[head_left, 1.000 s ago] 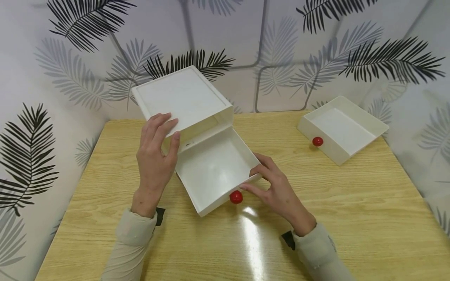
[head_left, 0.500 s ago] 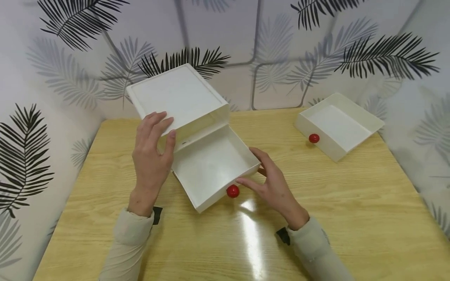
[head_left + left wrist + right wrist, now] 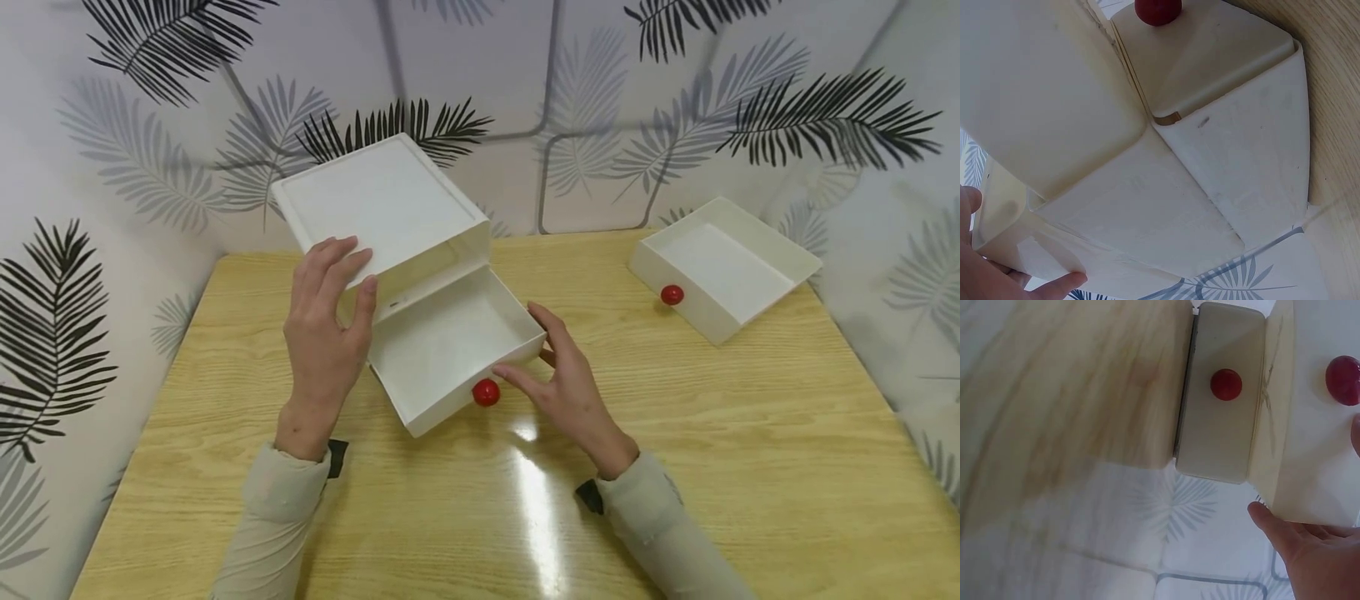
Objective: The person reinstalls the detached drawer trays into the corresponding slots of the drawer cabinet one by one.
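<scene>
A white stacked drawer cabinet [image 3: 382,200] stands at an angle on the table, its top bay hollow at the front. My left hand [image 3: 322,333] grips that top bay's front left corner, fingers over the top and thumb by the opening. Below it a white drawer [image 3: 450,333] with a red knob [image 3: 486,392] is partly pulled out, with nothing inside. My right hand [image 3: 566,392] holds this drawer's front right corner, thumb on the front beside the knob and fingers along the side. Underneath, a lower drawer [image 3: 1216,431] sits in its bay with its own red knob [image 3: 1226,384].
Another white drawer [image 3: 690,308], with a red knob [image 3: 672,295] and nothing in it, rests at the table's back right. A leaf-patterned backdrop [image 3: 600,108] rises behind and beside the wooden table [image 3: 420,517].
My right hand has pushed the pulled-out drawer a little farther into the cabinet, its fingers shifting from over the rim to the outer side. My left hand keeps its hold.
</scene>
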Available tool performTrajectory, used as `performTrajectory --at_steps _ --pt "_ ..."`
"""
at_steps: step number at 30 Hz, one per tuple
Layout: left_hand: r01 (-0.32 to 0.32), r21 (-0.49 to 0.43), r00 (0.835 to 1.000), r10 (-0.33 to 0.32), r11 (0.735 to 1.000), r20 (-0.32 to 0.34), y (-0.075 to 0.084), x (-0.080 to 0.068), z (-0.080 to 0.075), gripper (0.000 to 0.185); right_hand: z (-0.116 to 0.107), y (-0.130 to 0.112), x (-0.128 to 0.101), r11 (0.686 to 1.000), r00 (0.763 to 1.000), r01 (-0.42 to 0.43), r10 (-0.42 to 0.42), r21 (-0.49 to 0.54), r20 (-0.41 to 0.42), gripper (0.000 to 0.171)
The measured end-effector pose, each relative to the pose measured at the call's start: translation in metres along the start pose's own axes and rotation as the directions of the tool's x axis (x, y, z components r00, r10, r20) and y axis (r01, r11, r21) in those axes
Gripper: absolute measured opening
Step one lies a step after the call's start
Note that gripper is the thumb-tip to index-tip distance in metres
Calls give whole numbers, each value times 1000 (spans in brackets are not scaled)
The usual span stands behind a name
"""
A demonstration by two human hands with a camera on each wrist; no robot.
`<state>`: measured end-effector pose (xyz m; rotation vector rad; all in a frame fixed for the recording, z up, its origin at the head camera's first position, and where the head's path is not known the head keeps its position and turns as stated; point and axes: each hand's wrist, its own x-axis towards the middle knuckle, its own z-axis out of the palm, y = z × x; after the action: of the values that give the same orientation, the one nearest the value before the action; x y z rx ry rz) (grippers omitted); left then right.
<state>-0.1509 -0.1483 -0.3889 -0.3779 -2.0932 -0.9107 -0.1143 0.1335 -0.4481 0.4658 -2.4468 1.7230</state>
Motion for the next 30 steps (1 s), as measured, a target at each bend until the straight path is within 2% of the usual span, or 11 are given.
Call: performTrajectory --at_steps 12,23,30 --pt "-1 2 1000 1 1000 6 1 2 4 30 7 6 10 998 1000 -23 24 64 -14 79" --pt "15 16 1000 -15 1000 24 0 -1 -1 31 20 11 20 998 999 41 -40 43 -14 73" --pt "6 8 1000 -6 1000 15 0 -1 0 30 24 11 30 999 999 40 -39 24 -19 72"
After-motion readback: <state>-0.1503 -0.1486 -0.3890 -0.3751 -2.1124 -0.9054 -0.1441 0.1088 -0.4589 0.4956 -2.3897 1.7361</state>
